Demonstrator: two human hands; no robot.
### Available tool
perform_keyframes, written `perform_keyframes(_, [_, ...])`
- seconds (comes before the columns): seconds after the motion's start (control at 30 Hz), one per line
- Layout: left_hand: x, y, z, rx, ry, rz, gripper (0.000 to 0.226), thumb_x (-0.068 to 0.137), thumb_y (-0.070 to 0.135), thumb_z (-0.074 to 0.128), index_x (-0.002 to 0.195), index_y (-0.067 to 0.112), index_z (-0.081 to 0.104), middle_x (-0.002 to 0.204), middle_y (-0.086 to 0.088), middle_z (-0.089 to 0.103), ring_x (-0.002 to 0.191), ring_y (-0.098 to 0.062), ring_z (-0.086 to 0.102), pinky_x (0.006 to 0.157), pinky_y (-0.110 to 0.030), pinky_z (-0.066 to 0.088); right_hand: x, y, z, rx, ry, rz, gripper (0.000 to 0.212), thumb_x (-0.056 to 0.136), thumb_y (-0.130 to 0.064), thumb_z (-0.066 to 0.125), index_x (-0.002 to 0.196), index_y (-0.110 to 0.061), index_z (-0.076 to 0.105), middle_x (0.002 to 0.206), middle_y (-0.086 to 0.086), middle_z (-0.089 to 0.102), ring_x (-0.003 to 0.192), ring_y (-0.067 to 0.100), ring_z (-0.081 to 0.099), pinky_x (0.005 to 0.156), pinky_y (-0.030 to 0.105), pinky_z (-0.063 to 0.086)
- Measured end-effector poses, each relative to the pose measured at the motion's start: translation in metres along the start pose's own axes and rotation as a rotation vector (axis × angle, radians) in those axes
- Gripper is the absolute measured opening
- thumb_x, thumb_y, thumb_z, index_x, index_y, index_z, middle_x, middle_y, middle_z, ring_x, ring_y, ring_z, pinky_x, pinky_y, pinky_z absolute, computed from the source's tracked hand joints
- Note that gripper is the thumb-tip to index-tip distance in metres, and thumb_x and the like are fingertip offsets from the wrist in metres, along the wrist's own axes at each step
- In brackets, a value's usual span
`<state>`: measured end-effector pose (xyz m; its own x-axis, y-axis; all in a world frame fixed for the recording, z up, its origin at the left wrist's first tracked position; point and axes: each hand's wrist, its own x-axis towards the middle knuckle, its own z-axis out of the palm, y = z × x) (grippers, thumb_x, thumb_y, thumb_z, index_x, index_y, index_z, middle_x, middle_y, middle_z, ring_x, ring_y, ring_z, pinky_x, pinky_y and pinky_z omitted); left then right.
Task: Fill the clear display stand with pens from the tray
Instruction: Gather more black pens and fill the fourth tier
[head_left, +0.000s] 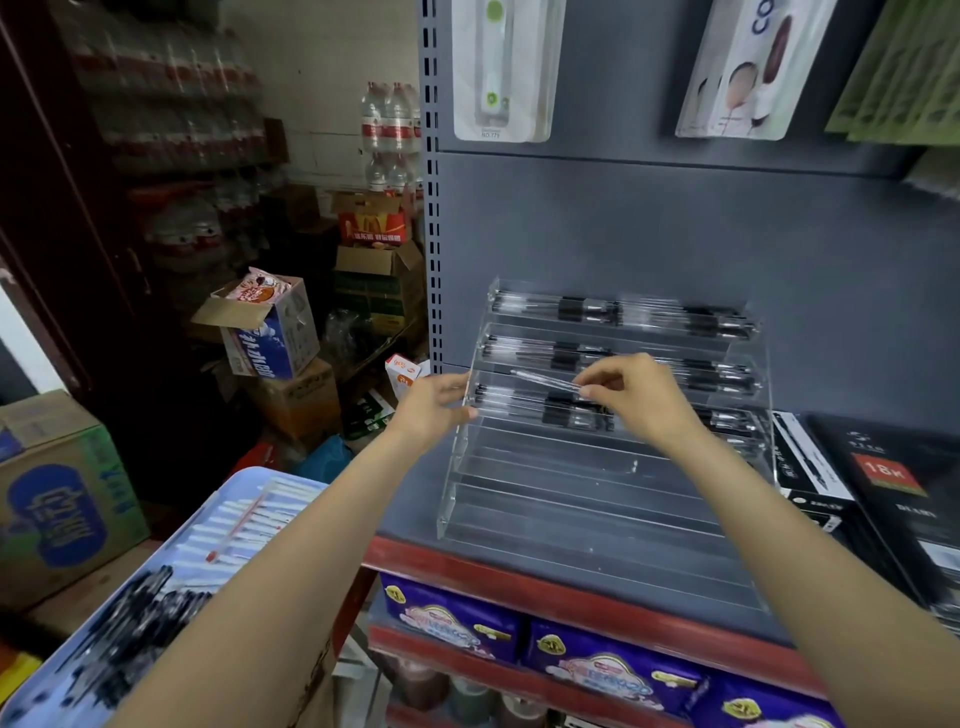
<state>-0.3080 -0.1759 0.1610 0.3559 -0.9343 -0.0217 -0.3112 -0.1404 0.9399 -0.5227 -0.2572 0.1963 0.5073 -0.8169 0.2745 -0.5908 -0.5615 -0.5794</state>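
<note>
On the grey shelf (649, 551), a clear display stand (597, 483) is sitting with its stepped rows rising toward the back panel. Its three upper rows are holding black pens (576, 410) lying lengthwise, while the lower rows are showing only clear plastic. At the stand's left edge, the left hand (436, 405) is resting with fingers mostly straight, its fingertips touching the side wall beside the third row. Over that same row, the right hand (631, 395) is pinching one end of a clear pen (545, 381) between thumb and fingertips, the pen slanting up to the left above the pens already lying there. Down at the lower left, a light blue tray (244, 486) is holding white pens (244, 525) in a row, a red pen (236, 530) lying across them, and a blurred heap of black pens nearer the camera. Just right of the stand, black boxes (883, 483) are standing on the shelf. Below the shelf's red edge, purple packages (613, 665) are lining the next level.
</note>
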Motion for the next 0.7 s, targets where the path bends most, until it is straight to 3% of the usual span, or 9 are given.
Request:
perform_keyframes(0.17, [-0.001,-0.001,0.000,-0.002,-0.006,0.000,0.058,0.084,-0.001,0.063,0.138,0.010,0.044,0.141,-0.010,0.046,0.132,-0.023,0.042,0.104,-0.038,0.039,0.008,-0.006,0.016,-0.046,0.004,-0.009,0.010,0.085,-0.014,0.067,0.091,-0.013,0.074,0.091,-0.002,0.069,0.086,0.009,0.058,0.082,0.021,0.043])
perform_keyframes(0.3, [0.000,-0.002,-0.001,0.015,-0.003,-0.001,0.058,0.083,0.000,0.064,0.137,0.011,0.045,0.138,-0.009,0.049,0.130,-0.023,0.044,0.106,-0.042,0.039,0.015,-0.005,0.028,-0.075,0.004,0.025,0.006,0.083,-0.018,0.069,0.086,-0.019,0.075,0.093,-0.001,0.072,0.089,0.015,0.064,0.086,0.038,0.052])
perform_keyframes(0.37, [0.000,-0.001,0.000,0.003,-0.001,-0.008,0.057,0.083,-0.001,0.064,0.136,0.010,0.047,0.136,-0.009,0.052,0.128,-0.023,0.046,0.107,-0.043,0.039,0.017,-0.007,0.032,-0.083,-0.016,0.040,0.005,0.083,-0.019,0.070,0.084,-0.021,0.075,0.091,-0.002,0.072,0.087,0.016,0.064,0.084,0.040,0.053])
perform_keyframes(0.57, [0.001,-0.002,0.000,0.001,0.003,-0.006,0.059,0.082,-0.002,0.064,0.137,0.010,0.045,0.137,-0.010,0.050,0.127,-0.025,0.048,0.107,-0.042,0.039,0.025,-0.012,0.034,-0.068,-0.069,0.078,0.004,0.082,-0.019,0.071,0.083,-0.019,0.075,0.081,-0.002,0.068,0.081,0.020,0.066,0.081,0.036,0.054])
perform_keyframes(0.7, [-0.002,-0.003,0.000,0.069,0.032,0.030,0.049,0.085,0.008,0.065,0.132,0.011,0.051,0.132,-0.008,0.055,0.125,-0.022,0.049,0.105,-0.040,0.040,0.020,-0.014,0.036,-0.036,-0.051,0.027,0.011,0.084,-0.019,0.068,0.092,-0.013,0.074,0.094,0.003,0.071,0.086,0.013,0.060,0.085,0.029,0.049])
